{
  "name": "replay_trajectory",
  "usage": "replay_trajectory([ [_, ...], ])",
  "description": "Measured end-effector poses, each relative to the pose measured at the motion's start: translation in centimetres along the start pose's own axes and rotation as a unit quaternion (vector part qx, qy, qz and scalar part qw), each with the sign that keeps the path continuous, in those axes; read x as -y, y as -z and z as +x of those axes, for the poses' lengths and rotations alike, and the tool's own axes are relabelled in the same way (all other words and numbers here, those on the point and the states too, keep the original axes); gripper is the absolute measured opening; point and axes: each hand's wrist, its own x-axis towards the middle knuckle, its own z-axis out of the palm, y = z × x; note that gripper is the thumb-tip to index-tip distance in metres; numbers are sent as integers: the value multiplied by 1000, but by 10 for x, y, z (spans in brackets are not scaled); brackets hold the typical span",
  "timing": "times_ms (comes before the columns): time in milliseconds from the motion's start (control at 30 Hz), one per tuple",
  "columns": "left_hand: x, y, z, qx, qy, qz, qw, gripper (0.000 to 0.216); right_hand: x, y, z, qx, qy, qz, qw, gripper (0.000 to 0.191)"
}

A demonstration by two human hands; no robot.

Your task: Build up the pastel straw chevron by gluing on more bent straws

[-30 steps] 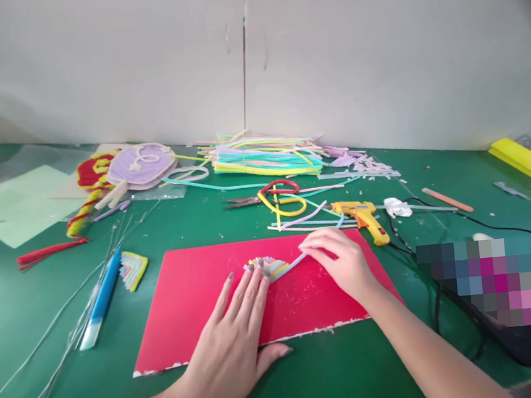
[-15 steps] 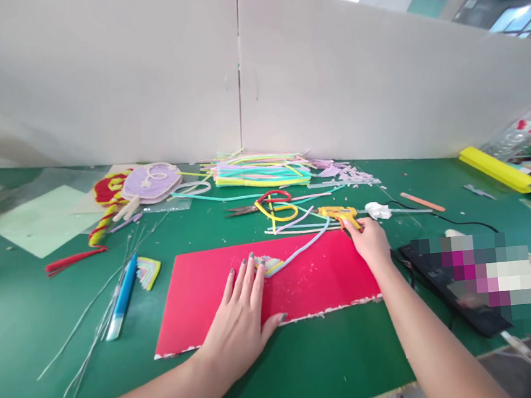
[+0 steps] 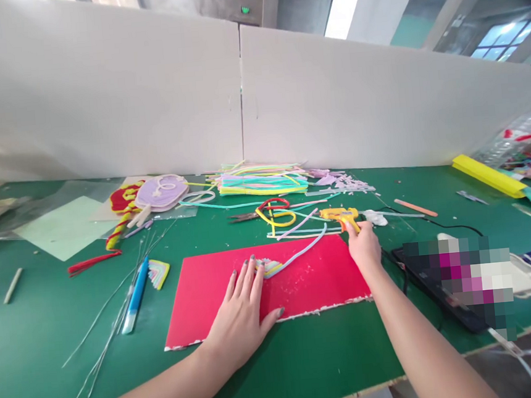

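My left hand (image 3: 240,309) lies flat with fingers stretched on a red board (image 3: 314,281). Its fingertips rest against a small striped pastel rainbow piece (image 3: 271,265), partly hidden under them. From that piece a loose pale blue pipe cleaner (image 3: 304,249) runs up to the right. My right hand (image 3: 365,243) is closed around the handle of a yellow glue gun (image 3: 340,215), just beyond the board's far right corner. The gun's nozzle points left, and a translucent glue stick (image 3: 401,214) extends behind it. A second rainbow piece (image 3: 159,274) lies left of the board, beside a blue pen-like tool (image 3: 136,297).
Scissors (image 3: 273,212) lie behind the board, before a pile of pastel pipe cleaners (image 3: 264,183). Thin wires (image 3: 102,340) and a lilac fuzzy shape (image 3: 162,192) are at left. A black device (image 3: 424,284) sits at right. A white partition (image 3: 144,92) borders the back.
The camera view has tipped upward, showing more above the partition. My left hand stays flat on the board, and my right hand still grips the glue gun in nearly the same spot.
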Motion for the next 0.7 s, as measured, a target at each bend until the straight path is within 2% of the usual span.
replay_trajectory([
  [167,4,14,12,9,-38,-7,999,65,1,-1,0,-18,27,30,999,37],
  [333,4,22,62,88,-91,-80,989,54,2,1,1,-59,47,77,994,43],
  [400,3,19,84,90,-93,-93,987,54,4,4,1,-73,61,94,991,43],
  [533,18,21,114,96,-45,-131,986,35,9,12,-1,-102,123,154,975,41],
  [633,44,37,117,137,3,-189,972,28,15,15,-5,-118,188,224,949,35],
  [700,57,50,113,153,24,-233,960,26,21,15,-9,-100,211,251,939,30],
])
